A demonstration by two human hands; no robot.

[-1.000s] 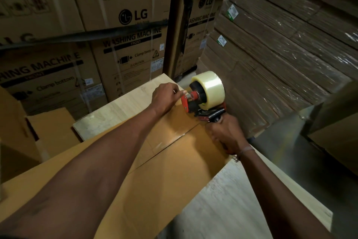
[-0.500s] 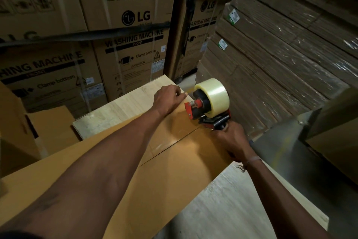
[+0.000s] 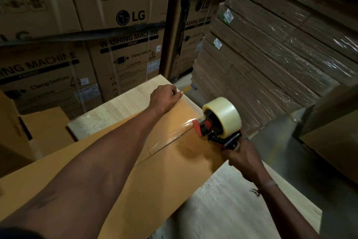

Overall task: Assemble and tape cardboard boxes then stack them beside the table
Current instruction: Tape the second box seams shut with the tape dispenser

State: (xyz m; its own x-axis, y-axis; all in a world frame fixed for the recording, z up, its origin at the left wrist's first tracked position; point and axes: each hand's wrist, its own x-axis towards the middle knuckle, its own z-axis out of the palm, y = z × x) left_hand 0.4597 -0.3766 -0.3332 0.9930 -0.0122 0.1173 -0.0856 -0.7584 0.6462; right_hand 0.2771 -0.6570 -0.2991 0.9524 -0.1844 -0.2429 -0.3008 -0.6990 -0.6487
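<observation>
The right hand [image 3: 245,159] is wrapped tight around the black handle of the tape gun [image 3: 217,124], its red nose touching the seam between the flaps of the flat brown cardboard box [image 3: 164,171] that lies on the pale wooden tabletop [image 3: 232,205]. A clear strip of tape [image 3: 186,116] runs glossy from the gun's nose up to the box's far edge, and there the left hand [image 3: 164,98] sits with fingers curled, pressing the tape end down against the cardboard. The fat roll of clear tape [image 3: 225,116] rides on top of the gun. Behind the tabletop stand big cartons [image 3: 120,31] printed "LG", "WASHING MACHINE", "FRONT", "Clamp bottom" and "CAUTION", with handling pictograms along the top. To the right a shrink-wrapped stack of flat cardboard [image 3: 271,60] carries small green-and-white labels, too small to read. More brown boxes [image 3: 38,136] sit low on the left beside the tabletop.
</observation>
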